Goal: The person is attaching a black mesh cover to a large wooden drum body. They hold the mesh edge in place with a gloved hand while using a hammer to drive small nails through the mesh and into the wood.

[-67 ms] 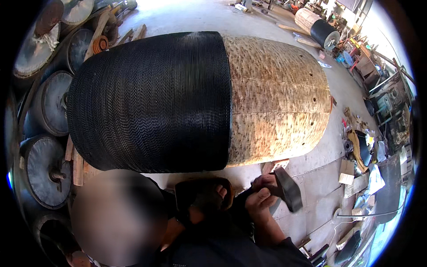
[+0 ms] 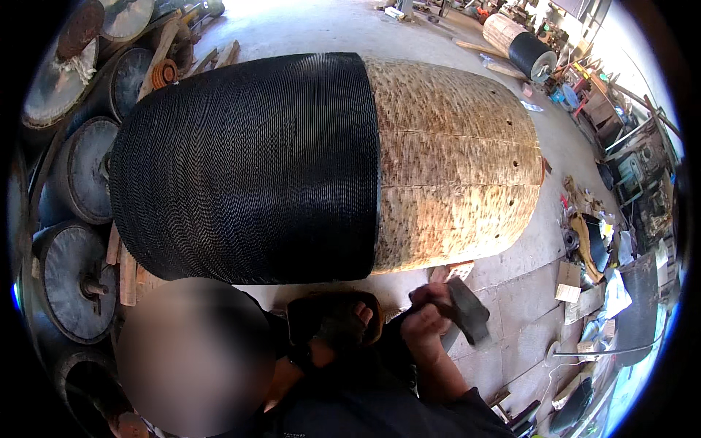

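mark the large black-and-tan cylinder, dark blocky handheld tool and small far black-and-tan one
Large black-and-tan cylinder (image 2: 314, 169): head view, black ribbed surface.
Dark blocky handheld tool (image 2: 468, 312): head view, broad side.
Small far cylinder (image 2: 524, 49): head view, black section.

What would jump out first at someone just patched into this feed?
Probably the huge drum filling the middle: a black ridged section on the left, a pale, brown-speckled section on the right. Below its pale end, the right hand grips a dark, heavy-looking tool. Along the left edge, grey round-ended cylinders are stacked up.
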The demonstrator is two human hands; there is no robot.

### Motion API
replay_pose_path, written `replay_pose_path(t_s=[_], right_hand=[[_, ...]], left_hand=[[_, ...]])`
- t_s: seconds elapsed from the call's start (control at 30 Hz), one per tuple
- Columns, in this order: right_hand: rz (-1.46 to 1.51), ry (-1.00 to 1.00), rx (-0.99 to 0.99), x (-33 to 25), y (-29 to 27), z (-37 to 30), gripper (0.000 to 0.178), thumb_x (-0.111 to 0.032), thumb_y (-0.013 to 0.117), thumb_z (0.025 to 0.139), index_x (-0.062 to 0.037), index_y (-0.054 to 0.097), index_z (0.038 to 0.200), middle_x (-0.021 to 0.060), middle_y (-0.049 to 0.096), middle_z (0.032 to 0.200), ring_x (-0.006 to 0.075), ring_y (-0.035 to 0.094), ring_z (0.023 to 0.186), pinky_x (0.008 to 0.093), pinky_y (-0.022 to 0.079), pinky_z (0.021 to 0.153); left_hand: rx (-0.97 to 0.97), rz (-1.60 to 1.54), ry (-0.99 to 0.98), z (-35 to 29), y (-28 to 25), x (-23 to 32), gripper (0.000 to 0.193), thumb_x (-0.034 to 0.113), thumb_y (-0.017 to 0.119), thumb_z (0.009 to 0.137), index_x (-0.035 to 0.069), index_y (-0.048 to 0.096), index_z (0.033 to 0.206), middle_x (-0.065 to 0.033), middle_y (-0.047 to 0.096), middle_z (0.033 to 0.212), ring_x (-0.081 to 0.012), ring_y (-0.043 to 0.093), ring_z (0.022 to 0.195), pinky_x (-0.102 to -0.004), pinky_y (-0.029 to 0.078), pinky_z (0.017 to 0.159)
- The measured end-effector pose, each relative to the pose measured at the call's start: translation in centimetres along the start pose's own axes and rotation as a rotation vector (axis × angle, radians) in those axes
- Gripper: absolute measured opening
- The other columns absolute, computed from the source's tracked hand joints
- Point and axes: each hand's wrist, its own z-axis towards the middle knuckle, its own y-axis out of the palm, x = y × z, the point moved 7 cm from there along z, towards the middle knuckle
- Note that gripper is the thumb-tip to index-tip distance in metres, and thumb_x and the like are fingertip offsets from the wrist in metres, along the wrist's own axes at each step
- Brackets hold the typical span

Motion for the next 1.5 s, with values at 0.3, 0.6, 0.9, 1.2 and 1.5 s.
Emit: replay_pose_path(t_s=[0.3,0.6,0.9,1.2,1.5], right_hand=[[0.226,-0.161,-0.055,-4.1,-1.4,1.7,0.016,-0.011,0.055,0.094,0.0051,0.056,0.098,0.0166,0.062,0.072,0.0319,0.064,0.064,0.0417,0.050,0.061],[-0.027,0.062,-0.194,-6.4,0.4,3.3,0.013,-0.007,0.054,0.093,-0.0002,0.050,0.083,0.0105,0.055,0.067,0.0200,0.055,0.059,0.0349,0.047,0.059],[-0.186,0.089,-0.293,-3.4,2.7,3.4,0.015,-0.012,0.061,0.094,0.0007,0.055,0.098,0.0204,0.060,0.067,0.0378,0.065,0.060,0.0429,0.049,0.053],[-0.337,0.203,-0.351,-2.0,3.5,2.6,0.020,-0.012,0.060,0.094,0.0027,0.056,0.107,0.0259,0.064,0.077,0.0460,0.065,0.072,0.0456,0.052,0.061],[-0.241,-0.109,-0.186,-3.7,2.2,3.0,0.017,-0.007,0.058,0.092,0.0043,0.057,0.105,0.0221,0.064,0.077,0.0414,0.065,0.066,0.0427,0.053,0.062]], left_hand=[[0.396,-0.221,0.027,4.4,-11.1,-1.3,0.022,0.011,0.058,0.088,0.000,0.061,0.106,-0.0189,0.063,0.108,-0.0376,0.062,0.095,-0.0466,0.051,0.082],[0.807,0.297,0.266,11.5,-21.5,-7.8,0.043,-0.003,0.069,0.074,0.005,0.063,0.116,-0.0140,0.061,0.113,-0.0312,0.062,0.092,-0.0490,0.051,0.078],[0.834,0.379,0.204,12.5,-19.7,-10.3,0.048,0.001,0.071,0.076,0.010,0.064,0.123,-0.0093,0.060,0.111,-0.0296,0.062,0.093,-0.0476,0.052,0.081],[0.835,0.321,0.146,12.1,-20.9,-10.1,0.048,0.002,0.074,0.076,0.010,0.062,0.122,-0.0092,0.059,0.109,-0.0296,0.061,0.095,-0.0474,0.051,0.081],[0.876,0.428,0.125,12.3,-20.6,-10.3,0.050,-0.002,0.072,0.074,0.010,0.063,0.122,-0.0089,0.057,0.108,-0.0291,0.060,0.094,-0.0477,0.050,0.081]])
